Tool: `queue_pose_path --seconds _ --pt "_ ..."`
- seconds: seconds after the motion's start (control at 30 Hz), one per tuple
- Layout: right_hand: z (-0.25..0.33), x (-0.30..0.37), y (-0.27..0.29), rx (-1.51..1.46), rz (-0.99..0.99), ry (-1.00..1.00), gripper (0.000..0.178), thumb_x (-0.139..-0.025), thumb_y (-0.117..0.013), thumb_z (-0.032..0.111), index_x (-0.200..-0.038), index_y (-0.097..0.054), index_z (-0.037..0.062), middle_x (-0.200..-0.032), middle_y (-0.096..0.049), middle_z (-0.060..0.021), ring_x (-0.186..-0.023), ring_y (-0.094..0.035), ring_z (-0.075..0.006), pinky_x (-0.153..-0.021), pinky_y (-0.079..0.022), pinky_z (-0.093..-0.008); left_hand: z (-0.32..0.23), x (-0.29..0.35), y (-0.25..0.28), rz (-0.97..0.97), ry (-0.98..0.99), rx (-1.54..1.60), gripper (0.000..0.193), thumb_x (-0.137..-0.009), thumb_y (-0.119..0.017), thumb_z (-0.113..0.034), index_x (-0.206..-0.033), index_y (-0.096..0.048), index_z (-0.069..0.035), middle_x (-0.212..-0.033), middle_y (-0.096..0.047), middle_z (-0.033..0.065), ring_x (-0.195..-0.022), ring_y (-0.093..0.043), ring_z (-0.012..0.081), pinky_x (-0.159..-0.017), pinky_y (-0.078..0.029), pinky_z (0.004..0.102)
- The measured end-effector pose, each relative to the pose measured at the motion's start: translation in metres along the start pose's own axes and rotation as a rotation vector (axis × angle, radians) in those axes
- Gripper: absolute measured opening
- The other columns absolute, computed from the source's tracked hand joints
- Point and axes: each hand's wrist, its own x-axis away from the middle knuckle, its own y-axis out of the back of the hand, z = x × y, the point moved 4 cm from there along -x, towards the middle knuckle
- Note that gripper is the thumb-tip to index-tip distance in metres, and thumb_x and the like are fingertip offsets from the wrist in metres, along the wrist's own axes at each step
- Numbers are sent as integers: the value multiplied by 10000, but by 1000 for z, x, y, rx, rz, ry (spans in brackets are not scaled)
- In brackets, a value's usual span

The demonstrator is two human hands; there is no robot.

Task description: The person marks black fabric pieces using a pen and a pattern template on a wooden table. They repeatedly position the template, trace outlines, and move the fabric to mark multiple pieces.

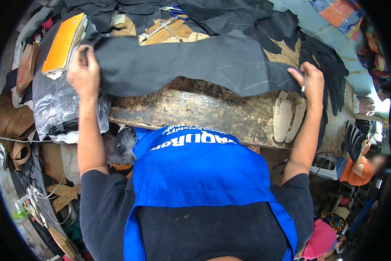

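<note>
A long piece of dark grey leather-like material (187, 63) stretches between my two hands over the near part of the workbench. Faint pale lines are drawn on its right half. My left hand (83, 76) is closed on its left end, beside an orange-covered book (62, 43). At the other end my right hand (312, 82) pinches the material's edge between thumb and fingers. A slim pen-like tool (303, 88) pokes out of the same hand. Below the right end lie tan sole-shaped templates (282, 116).
The worn wooden bench (195, 108) runs across in front of me. Toward its back are dark material pieces (247, 26), blue-handled scissors (176, 12) and crossed slim tools (163, 29) on tan pattern pieces. Clear plastic bagging (58, 106) bulges at the left. Another person (356, 169) is far right.
</note>
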Motion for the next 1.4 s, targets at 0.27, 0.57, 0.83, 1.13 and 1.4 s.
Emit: queue_pose_path --seconds 0.27,0.57,0.83,1.13,1.4 --pt "-38 32 -52 61 150 -95 360 -670 -781 260 -899 -641 20 -828 -652 -169 -805 -619 -327 -716 -484 -386 -35 119 -57 968 15 -255 757 -654 -730 -536 -1235 -531 -94 -1226 -502 156 -1175 -447 318 -923 -347 594" --pt "172 29 22 -1287 302 10 296 -913 -480 82 -1182 -542 -26 -657 -619 -115 -617 -609 -176 -691 -495 -322 -33 110 -47 1020 42 -172 765 -662 -742 -503 -1248 -537 -56 -1291 -466 187 -1205 -434 342 -972 -355 533" --pt "238 19 150 -1647 336 798 216 -885 -502 90 -1032 -582 -46 -607 -621 -154 -521 -617 -198 -558 -526 -350 -73 70 13 1013 201 525 362 -716 -768 -221 -927 -637 43 -770 -632 87 -704 -588 140 -648 -479 267" --pt "248 19 157 -1668 363 868 176 -850 -535 75 -942 -619 -49 -620 -632 -178 -495 -630 -221 -500 -545 -367 -65 101 7 1033 242 397 417 -714 -770 -226 -998 -631 45 -752 -597 85 -671 -551 130 -625 -475 278" --pt "244 21 153 -1583 225 870 199 -811 -579 16 -1000 -635 -14 -752 -657 -164 -619 -647 -240 -612 -533 -356 -13 112 -20 655 254 184 357 -762 -711 -259 -990 -647 9 -922 -651 182 -831 -635 301 -767 -495 366"
